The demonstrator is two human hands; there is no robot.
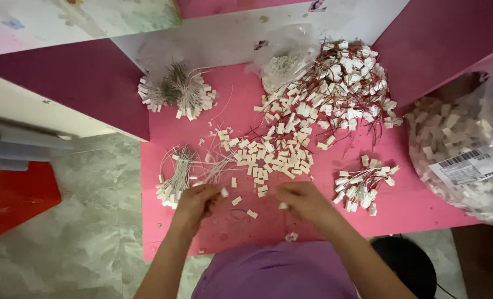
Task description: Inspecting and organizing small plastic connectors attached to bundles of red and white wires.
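A thin white wire (213,176) is pinched in the closed left hand (195,200), and a small white connector (283,205) is gripped by the right hand (304,200). Both are held low over the pink tabletop (407,199), just below a loose pile of white connectors (274,155).

Red sheet (13,199) on grey marble floor (91,221); clear bag (468,149) at right.

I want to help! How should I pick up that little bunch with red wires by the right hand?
Probably best to pinch the red-wire bunch where its wires cross in the middle, coming straight down from above. The white blocks fan outward at the wire ends, so grabbing one block would likely let the rest dangle and tangle. It lies flat on the pink table, just clear of the right hand.
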